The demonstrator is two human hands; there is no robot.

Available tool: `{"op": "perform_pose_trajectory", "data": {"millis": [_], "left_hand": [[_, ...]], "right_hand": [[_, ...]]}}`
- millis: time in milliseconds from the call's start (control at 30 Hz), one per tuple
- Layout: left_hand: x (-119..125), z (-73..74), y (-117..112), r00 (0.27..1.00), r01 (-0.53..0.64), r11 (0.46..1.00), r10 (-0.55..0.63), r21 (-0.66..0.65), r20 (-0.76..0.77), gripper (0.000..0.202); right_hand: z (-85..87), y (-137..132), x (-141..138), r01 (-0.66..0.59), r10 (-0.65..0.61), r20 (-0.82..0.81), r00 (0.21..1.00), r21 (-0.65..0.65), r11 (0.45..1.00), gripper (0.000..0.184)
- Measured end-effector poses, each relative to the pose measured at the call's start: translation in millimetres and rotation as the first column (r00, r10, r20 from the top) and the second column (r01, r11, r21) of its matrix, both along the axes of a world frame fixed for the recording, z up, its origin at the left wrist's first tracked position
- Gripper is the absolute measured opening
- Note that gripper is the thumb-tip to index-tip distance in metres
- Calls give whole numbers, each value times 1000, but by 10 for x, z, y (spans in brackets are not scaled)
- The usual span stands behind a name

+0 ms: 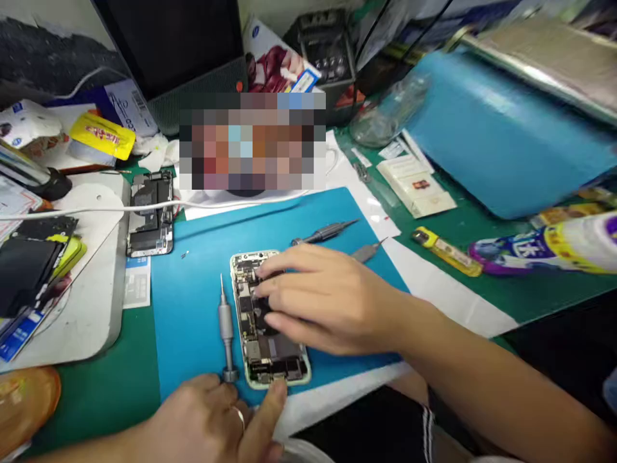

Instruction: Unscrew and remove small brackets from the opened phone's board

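An opened phone (260, 334) with bare circuit boards lies on a blue mat (193, 270). My right hand (328, 299) rests over its right side, fingertips touching parts inside the upper half. My left hand (212, 418) sits at the near edge, the thumb pressed against the phone's bottom end. A grey screwdriver (225, 328) lies on the mat just left of the phone, its cap by my left hand. I cannot tell whether the right fingers pinch a small part.
A second screwdriver (325, 233) and metal tweezers (369, 251) lie behind my right hand. Another opened phone body (150, 215) lies at the back left beside a white tray (91, 276). A yellow tool (446, 252), boxes and a blue sheet (501, 141) crowd the right.
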State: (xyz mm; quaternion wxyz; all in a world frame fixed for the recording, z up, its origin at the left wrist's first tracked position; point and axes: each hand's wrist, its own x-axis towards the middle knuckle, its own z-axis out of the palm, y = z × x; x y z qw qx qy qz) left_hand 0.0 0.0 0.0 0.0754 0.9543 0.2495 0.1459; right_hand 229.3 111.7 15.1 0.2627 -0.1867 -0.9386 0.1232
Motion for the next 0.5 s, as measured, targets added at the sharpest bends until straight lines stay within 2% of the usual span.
{"op": "perform_pose_trajectory", "data": {"millis": [133,300,433,500], "left_hand": [[-4,81,25,1000,21,998,-20,-57,10,38],[-10,91,34,999,30,997,-28,-77,17,38],[-10,85,41,999,33,997,-32,-75,18,39],[-11,88,41,999,33,997,-32,-71,16,39]], "right_hand": [[-8,23,24,137,-144,-104,984,-71,988,16],[2,3,30,243,-244,-264,933,-39,969,9],[23,-1,58,317,-322,-296,899,-66,946,12],[29,3,83,330,-330,-297,896,-51,943,19]]}}
